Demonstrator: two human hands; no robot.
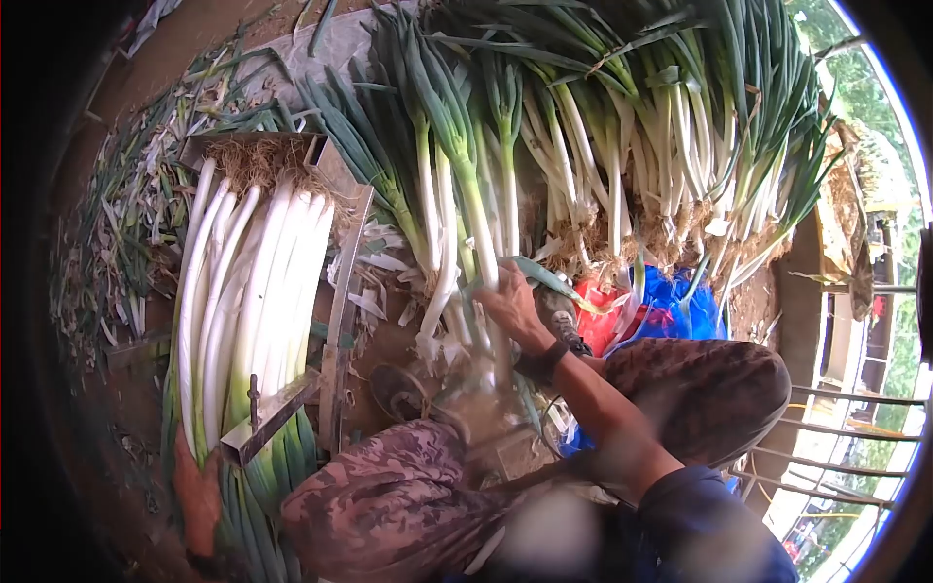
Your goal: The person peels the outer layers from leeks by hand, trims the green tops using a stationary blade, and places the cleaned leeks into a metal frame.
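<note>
A bundle of long green onions (258, 282) lies in a metal frame (340, 321), its roots at the far end and the green leaves towards me. At the bundle's near left side, my left hand (197, 496) is closed around green onion stalks, some fingers hidden. My right hand (515, 306) is wrapped around the white stalk of a green onion (476, 233) in the loose group at the middle, leaves pointing away. The lower ends of these stalks hang between my knees, partly blurred.
A large row of green onions (671, 146) with rooty ends stands at the back right. Red plastic (598, 316) and blue plastic (671, 301) lie beside my right knee. Leaf scraps (107, 233) are heaped on the left. Metal bars (846, 447) run along the right side.
</note>
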